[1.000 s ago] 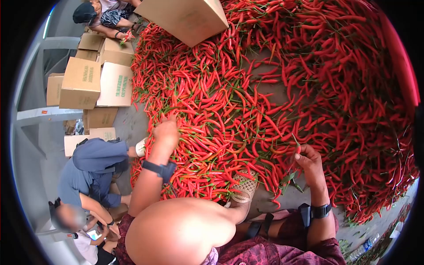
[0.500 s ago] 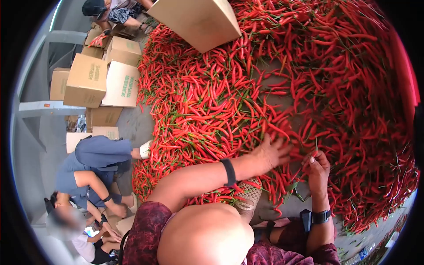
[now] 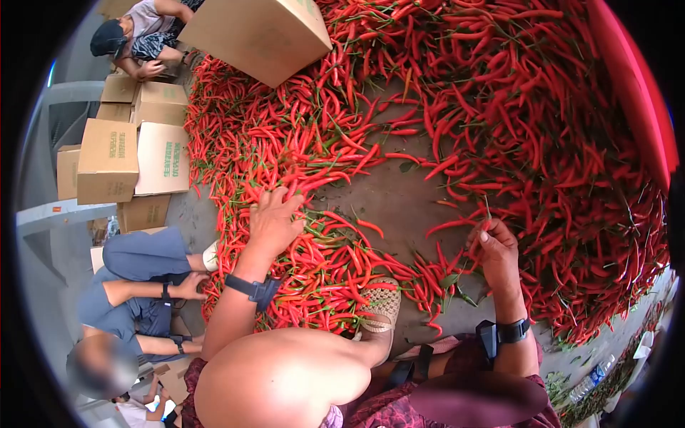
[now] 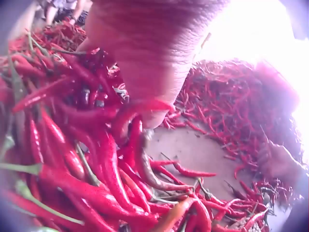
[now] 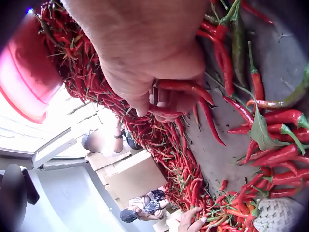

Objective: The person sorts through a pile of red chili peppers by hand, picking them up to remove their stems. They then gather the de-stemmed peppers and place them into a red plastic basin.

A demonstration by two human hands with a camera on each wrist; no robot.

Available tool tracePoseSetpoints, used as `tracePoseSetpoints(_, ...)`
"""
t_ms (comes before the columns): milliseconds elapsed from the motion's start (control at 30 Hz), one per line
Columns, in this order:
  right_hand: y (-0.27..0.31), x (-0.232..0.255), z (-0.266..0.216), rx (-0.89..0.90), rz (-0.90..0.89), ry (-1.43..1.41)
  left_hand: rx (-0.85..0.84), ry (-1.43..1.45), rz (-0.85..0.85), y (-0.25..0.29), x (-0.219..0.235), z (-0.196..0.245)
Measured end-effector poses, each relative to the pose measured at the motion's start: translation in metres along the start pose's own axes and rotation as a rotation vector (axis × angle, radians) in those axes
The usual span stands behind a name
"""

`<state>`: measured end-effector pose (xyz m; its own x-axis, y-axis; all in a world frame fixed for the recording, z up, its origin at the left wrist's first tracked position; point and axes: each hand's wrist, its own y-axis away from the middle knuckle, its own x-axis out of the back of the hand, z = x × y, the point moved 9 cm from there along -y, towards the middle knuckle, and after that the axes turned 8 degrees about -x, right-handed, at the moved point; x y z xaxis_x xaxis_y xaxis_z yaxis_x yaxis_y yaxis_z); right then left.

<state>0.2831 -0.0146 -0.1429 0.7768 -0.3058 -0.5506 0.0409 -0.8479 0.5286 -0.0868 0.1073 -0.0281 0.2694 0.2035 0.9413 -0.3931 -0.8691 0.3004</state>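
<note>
Red chilli peppers with green stems lie in a broad pile point(image 3: 342, 143) on the floor. My left hand point(image 3: 275, 221) rests fingers-spread on the nearer left part of the pile; in the left wrist view its fingers point(image 4: 154, 82) point down among the chillies. My right hand point(image 3: 497, 250), at the edge of the right-hand heap point(image 3: 571, 164), holds red chillies in curled fingers, one with its stem pointing up past the thumb. In the right wrist view a red chilli point(image 5: 186, 88) sticks out of this hand, with another beside it.
Bare floor point(image 3: 378, 200) shows between the two sides of the pile. A woven shoe point(image 3: 382, 303) stands at the near edge. A cardboard box point(image 3: 257, 36) sits on the far chillies, and more boxes point(image 3: 107, 160) stand left, near other people. A red sheet-like thing point(image 3: 631, 85) borders the right.
My left hand went from the left pile across to the middle, then back left. The middle chillies have shifted left, baring more floor. My right hand stays near its place, holding chillies.
</note>
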Motion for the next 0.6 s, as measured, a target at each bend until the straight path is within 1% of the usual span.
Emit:
tracePoseSetpoints(67, 0.000, -0.002, 0.000, 0.019, -0.050, 0.014, 0.076, 0.057, 0.041, 0.013, 0.006, -0.020)
tracePoseSetpoints(167, 0.004, -0.008, -0.003, 0.003, -0.057, -0.037, 0.187, 0.189, 0.050, 0.035, 0.007, -0.051)
tracePoseSetpoints(200, 0.004, -0.008, -0.001, 0.006, -0.054, -0.045, 0.183, 0.293, 0.112, 0.041, 0.011, -0.053)
tracePoseSetpoints(267, 0.003, -0.009, 0.001, 0.013, -0.056, -0.052, 0.180, 0.266, 0.056, 0.049, 0.005, -0.065)
tracePoseSetpoints(333, 0.002, -0.011, 0.004, -0.014, -0.067, -0.020, 0.182, 0.201, 0.017, 0.054, 0.011, -0.069)
tracePoseSetpoints(367, 0.001, -0.012, 0.006, -0.025, -0.070, -0.005, 0.228, 0.123, -0.053, 0.055, 0.011, -0.072)
tracePoseSetpoints(433, 0.001, -0.014, 0.005, -0.012, -0.074, -0.022, 0.312, -0.036, -0.194, 0.047, 0.030, -0.054)
tracePoseSetpoints(467, 0.000, -0.016, 0.004, -0.003, -0.076, -0.033, 0.222, -0.018, -0.022, 0.036, 0.039, -0.039)
tracePoseSetpoints(500, 0.000, -0.015, 0.004, -0.011, -0.061, -0.031, 0.120, 0.022, 0.083, 0.025, 0.045, -0.019)
tracePoseSetpoints(533, 0.001, -0.014, 0.003, -0.020, -0.046, -0.030, 0.013, 0.135, 0.161, 0.013, 0.047, 0.001)
tracePoseSetpoints(567, 0.001, -0.012, 0.004, -0.031, -0.030, -0.027, -0.155, 0.167, 0.207, 0.001, 0.042, 0.028)
tracePoseSetpoints(600, 0.000, -0.012, 0.004, -0.030, -0.027, -0.026, -0.279, 0.156, 0.182, -0.005, 0.033, 0.055)
